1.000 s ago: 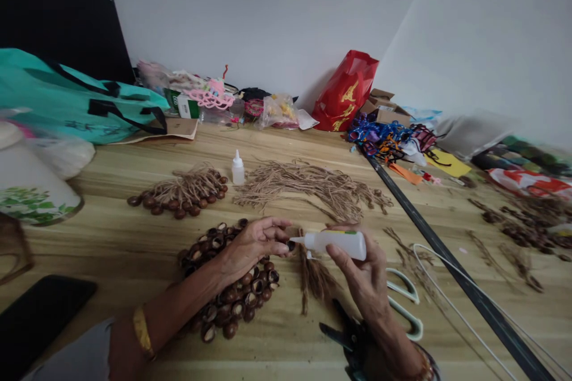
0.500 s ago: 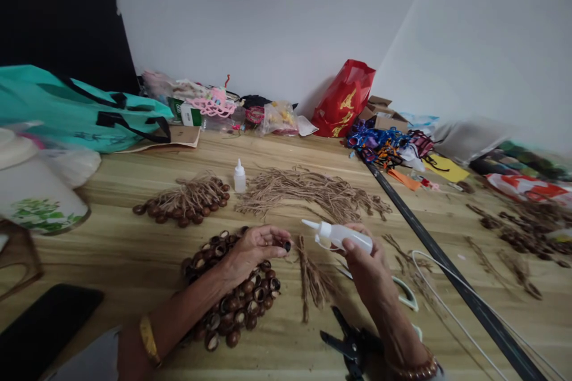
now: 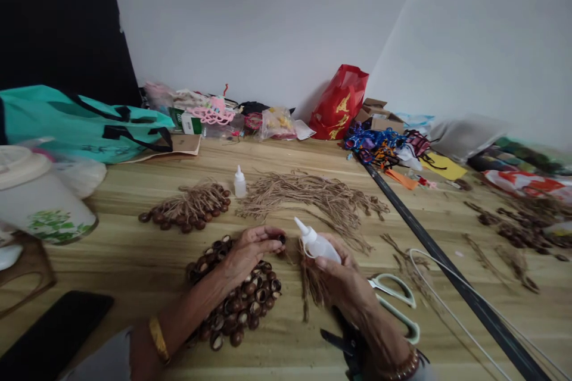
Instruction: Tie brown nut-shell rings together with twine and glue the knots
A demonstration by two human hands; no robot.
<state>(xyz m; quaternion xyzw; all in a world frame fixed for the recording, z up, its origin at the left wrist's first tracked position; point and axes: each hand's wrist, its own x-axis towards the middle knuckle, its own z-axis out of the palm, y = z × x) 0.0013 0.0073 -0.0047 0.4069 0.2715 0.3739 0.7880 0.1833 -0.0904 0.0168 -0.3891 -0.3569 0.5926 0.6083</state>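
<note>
Between the fingertips of my left hand [image 3: 254, 250] is a dark nut shell [image 3: 281, 239], its hollow side showing. My right hand [image 3: 346, 274] is wrapped round a white squeeze bottle [image 3: 319, 247], whose pointed nozzle tilts up and to the left, a short way from the shell. Below my left forearm lies a heap of brown nut shells [image 3: 243, 303], many of them cracked open. A small bundle of twine [image 3: 308, 280] lies on the table just under the bottle. Long twine strands [image 3: 308, 190] are spread farther back.
A second small bottle [image 3: 240, 182] stands behind, beside shells with twine attached [image 3: 190, 205]. Scissors [image 3: 397, 303] and a black clamp [image 3: 342, 342] lie by my right arm. At left are a phone [image 3: 58, 333] and a white bucket [image 3: 49, 202]. Bags line the wall.
The bottle in my right hand has moved left, closer to the shell, and its nozzle points more upward. My left hand has barely shifted. The view has tilted slightly.
</note>
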